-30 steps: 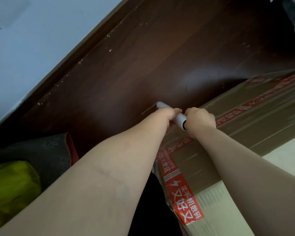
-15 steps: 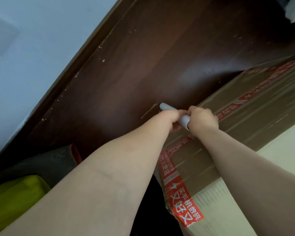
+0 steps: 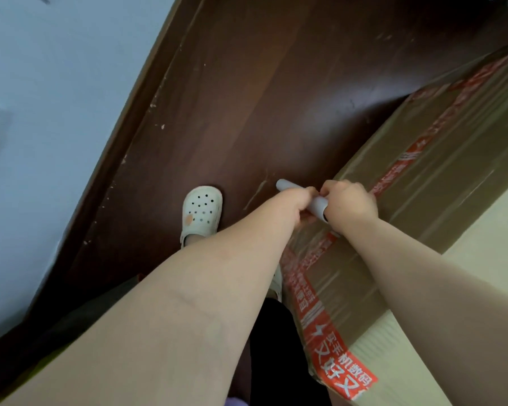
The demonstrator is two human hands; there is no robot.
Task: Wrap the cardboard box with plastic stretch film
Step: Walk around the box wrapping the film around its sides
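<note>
Left hand (image 3: 298, 204) and right hand (image 3: 351, 205) both curled tight round grey film roll (image 3: 289, 187), side by side, knuckles almost touching. Roll end sticks out past my left hand. Roll held at near corner of cardboard box (image 3: 349, 282). Box on dark wood floor (image 3: 247, 98); red tape (image 3: 335, 364) along edges, glossy stretch film (image 3: 452, 171) over top. My white clog (image 3: 201, 212) on floor, left of hands.

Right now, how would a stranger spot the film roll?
Start at the big red-taped cardboard box on the dark floor. At its left edge, the left hand and right hand hold the film roll. It is the only pale grey tube.
</note>
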